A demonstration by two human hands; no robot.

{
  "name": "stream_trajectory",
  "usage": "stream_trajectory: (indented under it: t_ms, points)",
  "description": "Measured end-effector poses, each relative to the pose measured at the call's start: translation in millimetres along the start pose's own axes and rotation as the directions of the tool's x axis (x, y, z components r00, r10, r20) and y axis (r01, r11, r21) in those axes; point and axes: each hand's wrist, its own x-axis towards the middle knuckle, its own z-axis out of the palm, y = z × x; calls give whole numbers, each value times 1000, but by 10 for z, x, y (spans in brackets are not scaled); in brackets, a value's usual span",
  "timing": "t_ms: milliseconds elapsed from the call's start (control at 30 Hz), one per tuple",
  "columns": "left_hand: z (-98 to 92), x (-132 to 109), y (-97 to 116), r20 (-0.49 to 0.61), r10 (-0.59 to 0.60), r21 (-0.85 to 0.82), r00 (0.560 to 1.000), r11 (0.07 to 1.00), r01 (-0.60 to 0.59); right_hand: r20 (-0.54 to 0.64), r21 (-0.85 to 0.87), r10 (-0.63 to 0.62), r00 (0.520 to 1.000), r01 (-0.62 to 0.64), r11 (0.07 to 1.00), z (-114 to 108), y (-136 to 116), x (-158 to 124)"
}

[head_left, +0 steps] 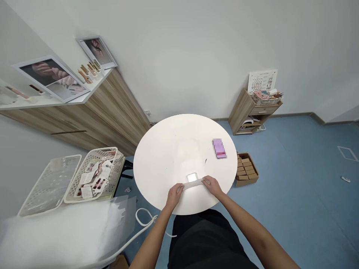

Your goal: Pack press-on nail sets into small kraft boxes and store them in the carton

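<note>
My left hand and my right hand pinch the two ends of a pale, whitish strip, stretched nearly level between them, low over the near part of the round white table. What the strip is made of I cannot tell. Just beyond it lies a small white square with a clear-looking border; the strip runs along its near edge, and whether they touch is unclear. Farther right on the table is a purple rectangular item, pixelated. A tiny dark mark or object shows between that item and my right hand.
An open carton of small brown boxes stands on the floor right of the table. Left are a white basket of packets, a clear-bottomed lid or tray and a wooden cabinet. A white cable loops near my left arm.
</note>
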Motion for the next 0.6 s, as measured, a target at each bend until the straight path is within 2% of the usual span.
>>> stream_trajectory:
  t_ms: [67, 167, 233, 300, 333, 400, 467, 533, 600]
  points:
    - [-3, 105, -2, -55, -32, 38, 998, 999, 34, 6, 2, 85, 996, -85, 996, -19, -24, 173]
    - [34, 190, -25, -178, -35, 187, 983, 980, 69, 23, -54, 188, 982, -186, 981, -20, -38, 366]
    - [88, 179, -7, -291, 1, 326, 957, 940, 98, 23, -78, 241, 970, -239, 968, 1, -34, 436]
    - [170, 123, 50, -317, 99, 462, 943, 885, 63, 13, -99, 279, 960, -276, 956, 30, -30, 472]
    - [221, 85, 86, -265, 169, 524, 949, 852, -5, 7, -111, 293, 956, -291, 950, 43, -29, 482]
    - [336, 15, 156, -55, 312, 604, 949, 767, -217, 3, -134, 316, 949, -313, 940, 64, -32, 497]
    - [452, -24, 196, 139, 382, 624, 914, 682, -380, 8, -144, 327, 945, -322, 936, 74, -36, 511]
    - [548, -18, 196, 195, 363, 649, 911, 649, -397, 13, -142, 327, 945, -322, 936, 77, -37, 527]
    - [612, 24, 165, 169, 300, 680, 939, 655, -331, 13, -140, 331, 944, -326, 935, 78, -33, 540]
